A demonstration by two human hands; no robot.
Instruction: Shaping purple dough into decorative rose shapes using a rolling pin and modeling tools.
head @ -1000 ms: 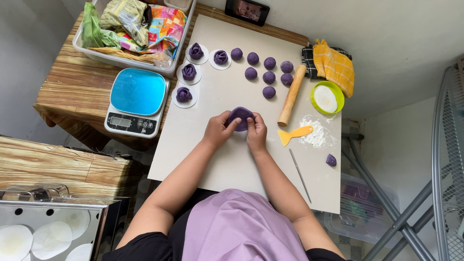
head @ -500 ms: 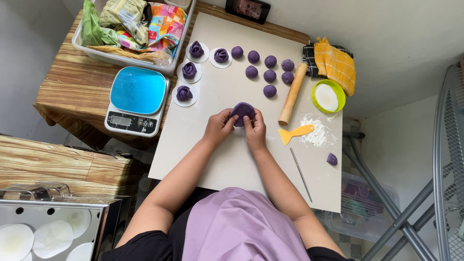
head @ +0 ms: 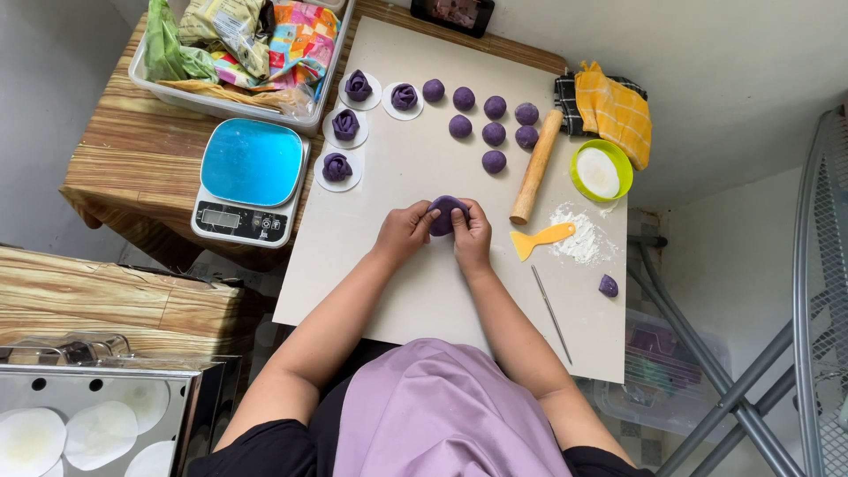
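Purple, soft-looking round piece of dough (head: 446, 212) sits between the left hand (head: 405, 231) and right hand (head: 473, 235) over the pale work board (head: 397, 256), fingers of both curled closed around its edges. It likely dents easily, so light pinches at the rim suit it, near the wooden rolling pin (head: 535, 167)

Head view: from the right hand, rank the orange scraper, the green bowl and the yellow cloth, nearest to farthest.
From the right hand:
1. Orange scraper, just to its right on the board.
2. Green bowl, farther right and up.
3. Yellow cloth, at the board's far right corner.
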